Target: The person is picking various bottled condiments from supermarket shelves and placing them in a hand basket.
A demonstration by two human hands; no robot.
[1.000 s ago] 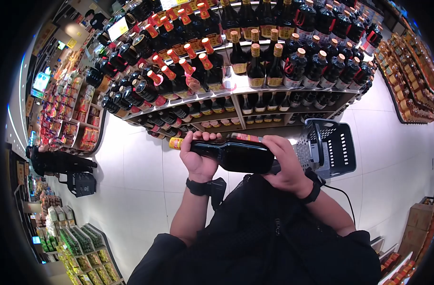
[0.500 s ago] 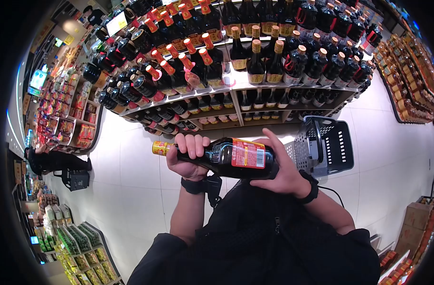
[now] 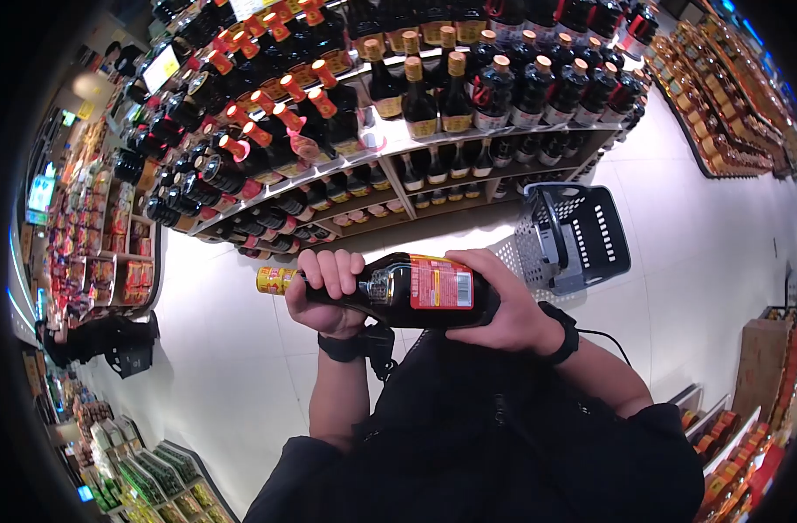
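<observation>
A dark glass bottle lies on its side in front of my chest, its yellow-wrapped cap pointing left. The red back label with a white barcode faces up at me. My left hand is closed around the neck, just below the cap. At the base end, my right hand grips the bottle, thumb on the near side and fingers over the far side. Both wrists wear black bands. The liquid inside cannot be made out through the dark glass.
Ahead stands a curved shelf packed with dark bottles. A grey shopping basket sits on the floor beyond my right hand. At the left, a person in dark clothes carries a dark basket. Stocked racks line both sides.
My right hand's raised fingers have come down onto the bottle's base. The view has turned a little, so the shelf and the basket appear farther left. The bottle is still held sideways.
</observation>
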